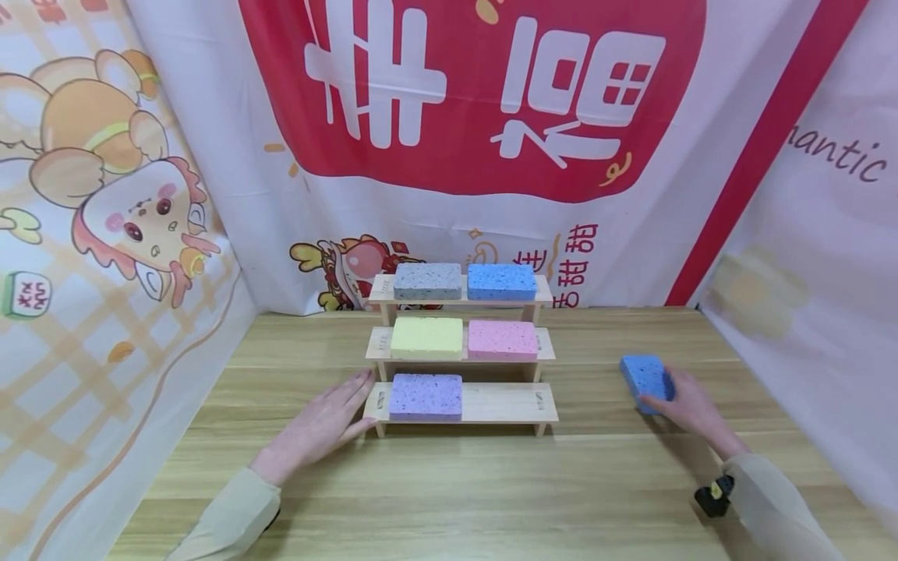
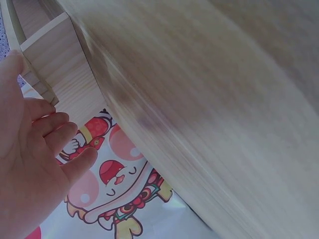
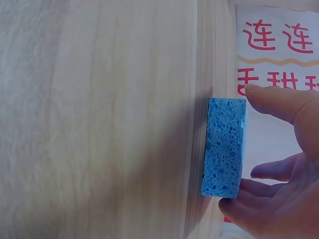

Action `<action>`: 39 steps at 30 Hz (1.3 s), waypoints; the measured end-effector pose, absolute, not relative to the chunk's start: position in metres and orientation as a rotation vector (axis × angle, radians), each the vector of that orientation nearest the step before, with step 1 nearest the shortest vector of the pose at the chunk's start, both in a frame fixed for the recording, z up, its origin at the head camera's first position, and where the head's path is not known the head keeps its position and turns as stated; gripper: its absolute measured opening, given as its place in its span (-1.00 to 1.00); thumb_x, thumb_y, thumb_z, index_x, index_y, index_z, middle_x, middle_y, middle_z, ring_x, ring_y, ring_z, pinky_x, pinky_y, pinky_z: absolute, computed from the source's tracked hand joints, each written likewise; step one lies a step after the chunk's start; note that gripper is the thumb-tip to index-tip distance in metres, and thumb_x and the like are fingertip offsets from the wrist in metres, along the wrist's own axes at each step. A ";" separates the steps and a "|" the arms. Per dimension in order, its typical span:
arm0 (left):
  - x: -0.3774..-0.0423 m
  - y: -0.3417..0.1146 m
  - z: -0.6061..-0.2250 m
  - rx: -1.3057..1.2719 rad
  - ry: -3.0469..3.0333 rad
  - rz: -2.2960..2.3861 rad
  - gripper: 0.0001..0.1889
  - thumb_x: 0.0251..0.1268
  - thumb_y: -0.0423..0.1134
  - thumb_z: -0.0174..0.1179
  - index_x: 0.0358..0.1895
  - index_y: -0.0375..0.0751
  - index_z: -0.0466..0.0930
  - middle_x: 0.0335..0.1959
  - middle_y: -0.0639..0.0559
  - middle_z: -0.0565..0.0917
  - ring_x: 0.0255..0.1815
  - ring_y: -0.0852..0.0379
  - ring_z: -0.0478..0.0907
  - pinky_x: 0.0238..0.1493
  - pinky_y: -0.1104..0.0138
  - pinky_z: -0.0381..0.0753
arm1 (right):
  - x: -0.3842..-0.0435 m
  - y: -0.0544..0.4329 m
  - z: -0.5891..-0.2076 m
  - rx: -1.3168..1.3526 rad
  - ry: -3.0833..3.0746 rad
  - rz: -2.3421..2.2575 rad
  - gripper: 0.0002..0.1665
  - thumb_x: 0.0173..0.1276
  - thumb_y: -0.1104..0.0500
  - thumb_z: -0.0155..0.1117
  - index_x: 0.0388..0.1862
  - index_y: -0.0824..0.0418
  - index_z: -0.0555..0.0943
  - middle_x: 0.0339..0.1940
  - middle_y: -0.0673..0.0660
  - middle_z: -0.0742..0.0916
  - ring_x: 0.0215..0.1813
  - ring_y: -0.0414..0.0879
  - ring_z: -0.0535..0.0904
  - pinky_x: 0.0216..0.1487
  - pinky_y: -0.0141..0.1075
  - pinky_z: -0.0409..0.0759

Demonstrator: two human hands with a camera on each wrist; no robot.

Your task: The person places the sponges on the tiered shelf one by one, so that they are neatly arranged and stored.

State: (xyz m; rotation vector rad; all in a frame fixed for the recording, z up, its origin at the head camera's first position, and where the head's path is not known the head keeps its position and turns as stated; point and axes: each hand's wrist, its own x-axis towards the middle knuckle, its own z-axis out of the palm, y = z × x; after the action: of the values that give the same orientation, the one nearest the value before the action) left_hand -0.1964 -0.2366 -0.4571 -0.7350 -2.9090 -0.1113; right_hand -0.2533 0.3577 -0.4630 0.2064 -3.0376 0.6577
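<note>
My right hand is at a blue sponge on the right side of the table. In the right wrist view the thumb and fingers pinch opposite ends of this speckled sponge. Whether it rests flat on the table, I cannot tell. My left hand reaches to the left end of a three-tier wooden rack, fingers extended beside its lower tiers. The left wrist view shows its fingertips by the wooden end. On the bottom tier a purple sponge lies on the left half.
A yellow sponge and a pink sponge lie on the middle tier. The top tier bears a grey sponge and another blue sponge. Printed cloth hangs behind the wooden table and along both sides.
</note>
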 end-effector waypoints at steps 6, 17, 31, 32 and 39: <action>-0.197 -0.236 -0.457 -0.736 -2.904 -0.110 -0.21 0.48 0.18 0.00 0.52 -0.34 0.14 0.55 -0.23 0.20 0.53 -0.19 0.27 0.49 -0.10 0.34 | -0.253 0.354 -0.461 0.120 -3.111 0.692 0.18 0.31 -0.16 0.34 0.39 0.76 0.05 0.30 0.78 0.29 0.27 0.62 0.32 0.23 0.41 0.42; -0.197 -0.236 -0.456 -0.741 -2.901 -0.113 -0.21 0.48 0.18 0.00 0.51 -0.36 0.15 0.55 -0.24 0.19 0.53 -0.19 0.26 0.51 -0.08 0.32 | -0.257 0.355 -0.465 0.089 -3.089 0.712 0.20 0.25 -0.14 0.39 0.38 0.76 0.08 0.28 0.78 0.33 0.24 0.61 0.36 0.22 0.39 0.44; -0.198 -0.237 -0.456 -0.756 -2.884 -0.109 -0.21 0.46 0.16 0.04 0.50 -0.37 0.16 0.54 -0.26 0.23 0.52 -0.20 0.29 0.48 -0.09 0.36 | -0.252 0.349 -0.454 0.122 -3.100 0.665 0.13 0.23 -0.12 0.39 0.39 0.70 0.15 0.29 0.76 0.33 0.25 0.61 0.34 0.22 0.40 0.42; -0.198 -0.237 -0.456 -0.758 -2.883 -0.108 -0.22 0.46 0.15 0.04 0.50 -0.38 0.17 0.53 -0.27 0.24 0.52 -0.20 0.29 0.48 -0.09 0.37 | -0.251 0.348 -0.453 0.138 -3.093 0.659 0.13 0.23 -0.11 0.39 0.39 0.70 0.16 0.29 0.76 0.34 0.25 0.60 0.35 0.22 0.40 0.43; -0.198 -0.237 -0.457 -0.763 -2.886 -0.109 -0.22 0.47 0.14 0.04 0.50 -0.39 0.17 0.53 -0.28 0.24 0.51 -0.21 0.29 0.48 -0.09 0.37 | -0.240 0.337 -0.443 0.259 -3.061 0.630 0.09 0.19 -0.12 0.43 0.38 0.64 0.25 0.27 0.71 0.42 0.23 0.57 0.40 0.15 0.38 0.49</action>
State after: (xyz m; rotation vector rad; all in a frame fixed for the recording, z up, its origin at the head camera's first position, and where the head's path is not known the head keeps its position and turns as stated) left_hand -0.1982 -0.2370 -0.4572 -0.7627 -2.8861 -0.1094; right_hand -0.2402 0.3370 -0.4434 0.2591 -3.0613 0.6301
